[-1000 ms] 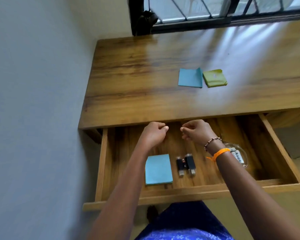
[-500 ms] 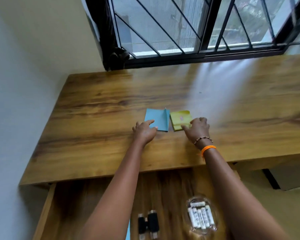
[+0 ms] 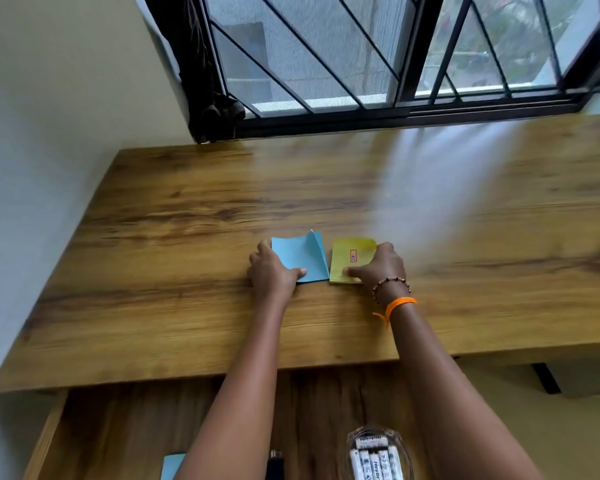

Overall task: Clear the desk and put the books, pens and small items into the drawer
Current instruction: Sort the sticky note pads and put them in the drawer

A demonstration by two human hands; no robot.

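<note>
Two small pads lie side by side on the wooden desk point(image 3: 153, 271). My left hand point(image 3: 272, 273) grips the blue pad point(image 3: 302, 256) at its left edge, thumb on top; its top sheet curls up at the right. My right hand point(image 3: 380, 268) grips the yellow-green pad point(image 3: 349, 252) from the right, thumb pressing its near corner. The pad bears a small red-framed label. Below the desk edge the open drawer point(image 3: 101, 427) shows another blue pad point(image 3: 172, 464), a dark small item point(image 3: 276, 465) and a clear container of white batteries point(image 3: 374, 455).
A barred window point(image 3: 361, 64) runs along the back of the desk, with a dark bundle point(image 3: 219, 109) in its left corner. A pale wall point(image 3: 49, 116) borders the desk on the left. The drawer's left wall point(image 3: 44, 441) juts toward me.
Both hands rose from the drawer to the desk top, reached the two pads and closed on them. The view tilted up toward the window.
</note>
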